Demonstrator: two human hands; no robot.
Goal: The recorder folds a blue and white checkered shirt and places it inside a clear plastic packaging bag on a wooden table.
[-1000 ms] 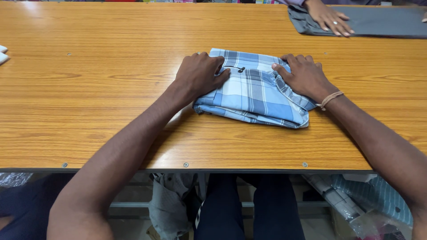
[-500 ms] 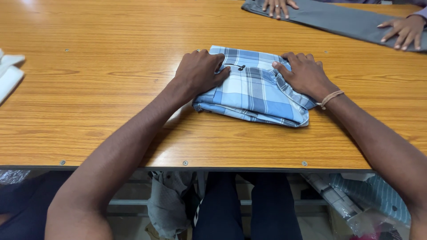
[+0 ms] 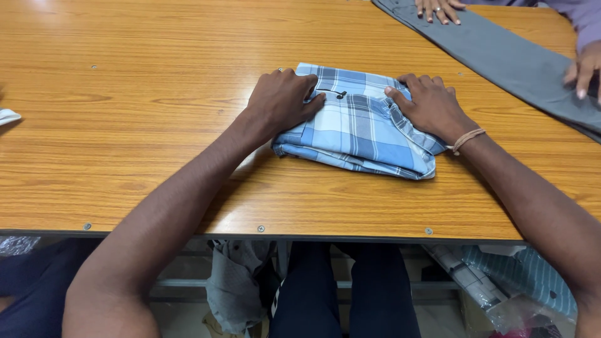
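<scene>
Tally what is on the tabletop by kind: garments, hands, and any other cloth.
Folded blue plaid shirt: 1
Grey garment spread flat at the far right: 1
White cloth at the left edge: 1
Wearer's hands, left hand and right hand, flat on the shirt: 2
Other people's hands on the grey garment: 2
Total: 7

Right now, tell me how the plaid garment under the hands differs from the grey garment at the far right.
The blue plaid shirt is folded into a compact stack; the grey garment lies spread out long. The shirt is checked in blue and white; the grey one is plain. The left hand and right hand rest on the shirt; another person's hands touch the grey one. Both lie on the wooden table.
</scene>
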